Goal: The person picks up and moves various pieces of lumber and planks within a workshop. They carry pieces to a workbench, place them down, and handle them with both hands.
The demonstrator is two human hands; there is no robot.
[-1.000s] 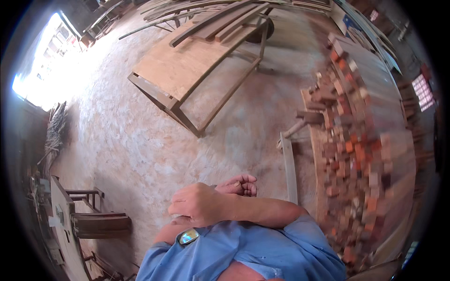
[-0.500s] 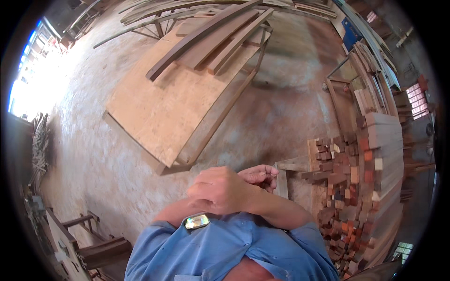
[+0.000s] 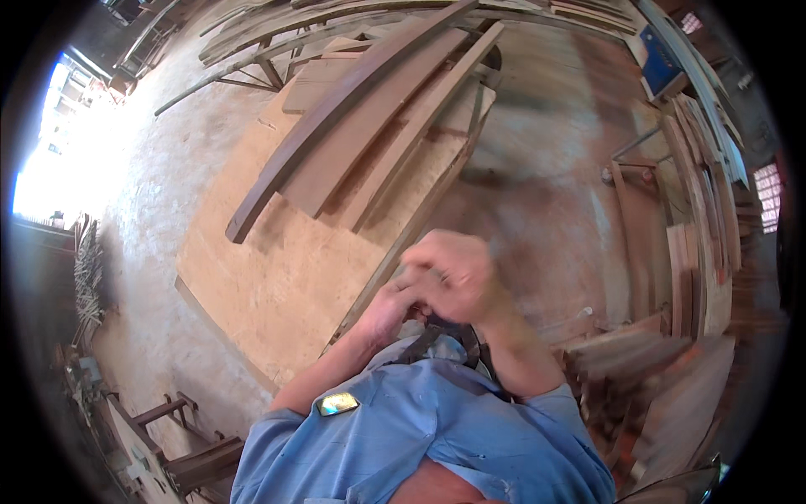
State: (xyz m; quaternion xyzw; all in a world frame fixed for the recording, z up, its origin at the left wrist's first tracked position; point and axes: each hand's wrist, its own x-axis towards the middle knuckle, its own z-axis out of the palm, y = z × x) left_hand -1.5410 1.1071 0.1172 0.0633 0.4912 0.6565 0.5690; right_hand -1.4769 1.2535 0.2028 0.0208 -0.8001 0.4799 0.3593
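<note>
My left hand (image 3: 393,312) and my right hand (image 3: 457,273) meet in front of my body, over the near right edge of a plywood-topped table (image 3: 277,290). Curled fingers on the right hand press against the fingertips of the left, which are bent together. Motion blurs both, and whatever lies between them is hidden. Just beneath the hands, dark straps (image 3: 437,338) show at the front of my blue shirt (image 3: 403,412). On the tabletop rest a long dark curved board (image 3: 336,126), a wide brown board (image 3: 369,130) and a narrow paler board (image 3: 428,126).
To the right, a wooden frame (image 3: 625,227) stands beside leaning planks (image 3: 705,193), with blurred stacked timber (image 3: 625,378) nearer. A wooden stand (image 3: 197,462) is at lower left. Long boards (image 3: 336,27) lie across the back. A bundle of sticks (image 3: 86,273) leans at far left.
My forearms were crossed, the right hand over the left forearm; now they are uncrossed and both hands meet farther forward. The view has shifted, bringing the table nearer.
</note>
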